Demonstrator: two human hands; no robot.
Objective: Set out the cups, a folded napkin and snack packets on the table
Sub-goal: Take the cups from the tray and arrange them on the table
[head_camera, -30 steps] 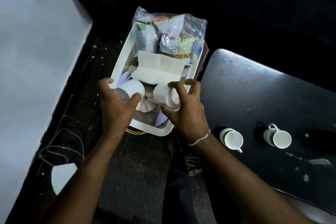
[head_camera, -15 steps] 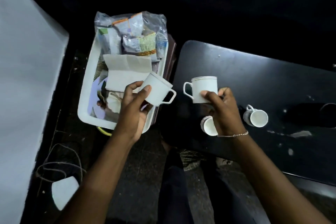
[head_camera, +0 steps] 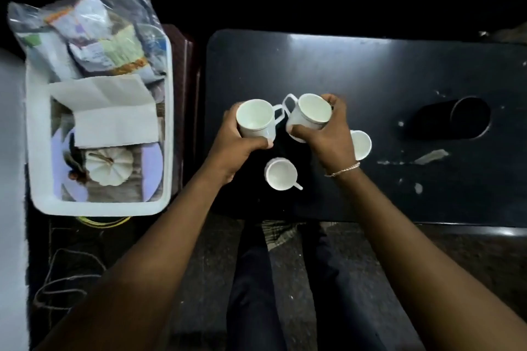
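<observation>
Left hand (head_camera: 236, 142): fingers wrapped round a white cup (head_camera: 255, 120), mouth up, handle pointing right; held over the left part of the table (head_camera: 370, 71).
Right hand (head_camera: 328, 134): grasping a second white cup (head_camera: 309, 115) by its side wall, mouth up and slightly tilted, handle pointing left.
Held cups: side by side, handles meeting or nearly meeting between them; contact with the table surface cannot be told.
Third cup (head_camera: 281, 174): upright on the table near the front edge, between the two wrists, handle toward the lower right.
Fourth cup (head_camera: 360, 145): on the table just right of the right hand, partly hidden by it.
Bracelet (head_camera: 342, 169): on the right wrist.
Tray (head_camera: 99, 208): white, beside the table's left edge, apart from it.
Napkin (head_camera: 114, 120): folded, white, lying across the middle of the tray.
Snack packets (head_camera: 94, 34): in a clear bag at the tray's far end.
Small white pumpkin (head_camera: 109, 162): at the tray's near end, below the napkin.
Dark cylinder (head_camera: 453, 118): lying on its side toward the table's right end.
</observation>
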